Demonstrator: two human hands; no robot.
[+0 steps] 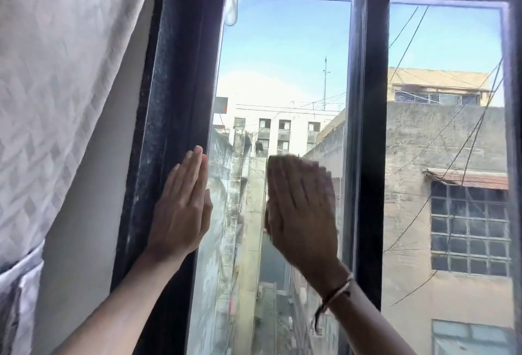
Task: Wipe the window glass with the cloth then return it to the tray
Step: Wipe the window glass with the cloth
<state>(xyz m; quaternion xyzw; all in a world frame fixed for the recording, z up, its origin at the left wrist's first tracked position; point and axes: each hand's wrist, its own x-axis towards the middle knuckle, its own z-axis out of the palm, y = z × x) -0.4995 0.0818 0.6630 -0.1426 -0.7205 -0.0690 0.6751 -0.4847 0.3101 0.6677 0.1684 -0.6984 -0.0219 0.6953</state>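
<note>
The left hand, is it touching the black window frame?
Touching. The head view shows the left hand lying flat against the black window frame, no gap showing.

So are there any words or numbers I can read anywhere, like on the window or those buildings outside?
None can be read.
Dark board with a red mark outside, upper left of the glass: too small and blurred to tell if it carries writing.
Window frame, curtain, both hands and the wrist thread: no text on them.
</note>
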